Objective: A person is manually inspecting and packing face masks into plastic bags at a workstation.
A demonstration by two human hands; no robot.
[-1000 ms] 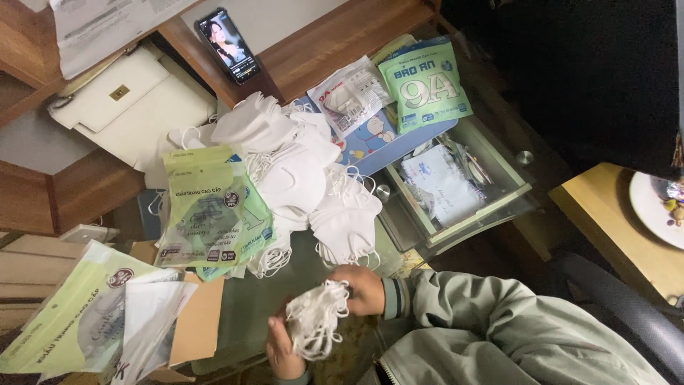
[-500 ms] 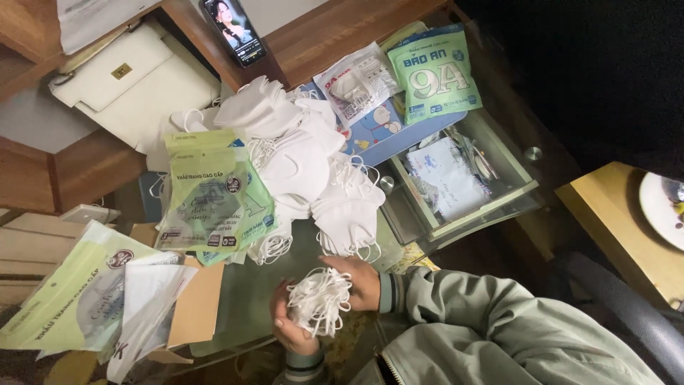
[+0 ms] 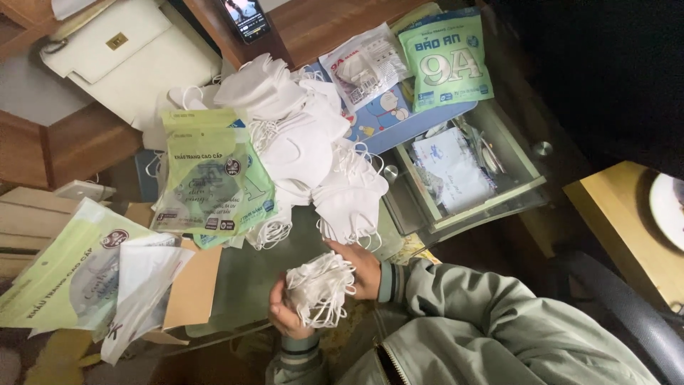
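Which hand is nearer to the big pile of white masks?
Right. The right hand is just below the pile of white masks; the left hand is lower, farther away.

A white handbag point(image 3: 128, 53) lies at the upper left, a phone point(image 3: 246, 16) beside it. Green packets point(image 3: 214, 178) rest left of a heap of loose white masks point(image 3: 306, 150). A tray point(image 3: 527, 175) holds papers.
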